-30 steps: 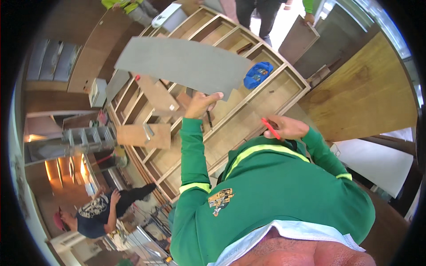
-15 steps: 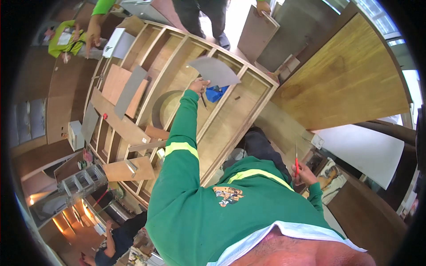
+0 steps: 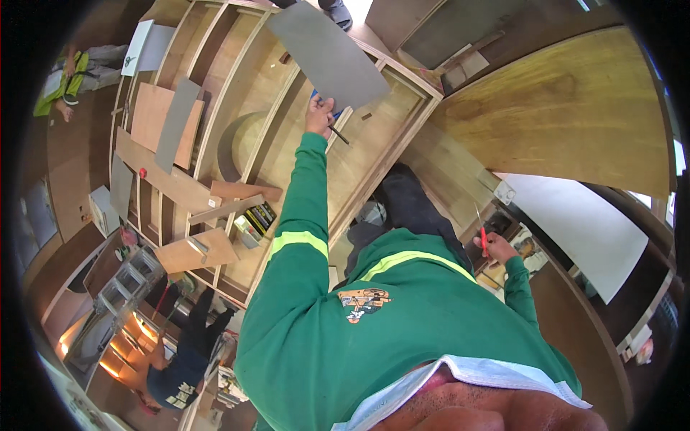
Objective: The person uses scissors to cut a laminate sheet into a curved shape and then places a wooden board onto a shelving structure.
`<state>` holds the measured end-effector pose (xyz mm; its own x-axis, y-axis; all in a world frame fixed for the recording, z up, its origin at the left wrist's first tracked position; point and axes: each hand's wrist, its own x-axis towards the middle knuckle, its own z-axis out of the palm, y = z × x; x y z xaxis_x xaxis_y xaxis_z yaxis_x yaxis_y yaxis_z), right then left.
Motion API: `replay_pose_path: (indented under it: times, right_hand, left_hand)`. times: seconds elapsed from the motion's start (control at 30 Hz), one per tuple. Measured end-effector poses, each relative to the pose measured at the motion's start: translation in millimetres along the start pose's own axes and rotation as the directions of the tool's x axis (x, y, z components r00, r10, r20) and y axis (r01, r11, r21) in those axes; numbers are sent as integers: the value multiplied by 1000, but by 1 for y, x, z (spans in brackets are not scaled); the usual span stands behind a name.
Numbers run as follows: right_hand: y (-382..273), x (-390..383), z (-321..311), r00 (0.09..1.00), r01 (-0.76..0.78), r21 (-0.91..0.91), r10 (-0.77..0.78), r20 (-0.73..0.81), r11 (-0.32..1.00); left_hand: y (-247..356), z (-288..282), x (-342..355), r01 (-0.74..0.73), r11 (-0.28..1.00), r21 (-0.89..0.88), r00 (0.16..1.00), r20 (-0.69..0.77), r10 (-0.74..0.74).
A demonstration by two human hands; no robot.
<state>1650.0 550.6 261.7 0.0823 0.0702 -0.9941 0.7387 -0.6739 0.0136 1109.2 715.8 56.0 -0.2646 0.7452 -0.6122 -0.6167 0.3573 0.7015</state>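
My left hand (image 3: 319, 115) is closed on a grey rectangular sheet (image 3: 327, 54), held out above a wooden frame of compartments (image 3: 402, 136). A dark slim stick (image 3: 339, 134) pokes out below those fingers, apparently in the same grip. A blue object is mostly hidden under the sheet. My right hand (image 3: 496, 246) is down at my side, closed on a red-handled tool (image 3: 484, 241) with a thin metal blade pointing up. Inside and across the frame lie a grey strip (image 3: 176, 126), a pinkish board (image 3: 149, 118), a curved dark strip (image 3: 228, 147) and a board with metal tools (image 3: 219, 251).
A large plywood panel (image 3: 553, 108) and a white sheet (image 3: 571, 219) stand at right, a white box (image 3: 147, 44) at top left. Lower left are a ladder (image 3: 126, 294) and a co-worker (image 3: 180, 359); another in yellow (image 3: 65, 86) is upper left. Someone's feet (image 3: 334, 14) show beyond the frame.
The grey sheet has swung up and away from me in my left hand. My right hand has dropped outward to my side with the red-handled tool. The view has shifted.
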Motion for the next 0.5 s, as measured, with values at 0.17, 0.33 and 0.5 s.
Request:
replay_pose_path:
  times: [0.17, 0.33, 0.5]
  right_hand:
    - [-3, 1, -16, 999, -33, -22, 32, -43, 999]
    - [-9, 3, -10, 999, -42, -113, 39, -28, 993]
    - [-20, 45, -4, 996, 14, -199, 4, 89, 980]
  left_hand:
    - [-5, -22, 58, 11, 999, 45, 997, -83, -7]
    - [-42, -69, 108, 262, 863, 432, 956, -236, -172]
    - [-126, -88, 28, 102, 703, 703, 970, 85, -226]
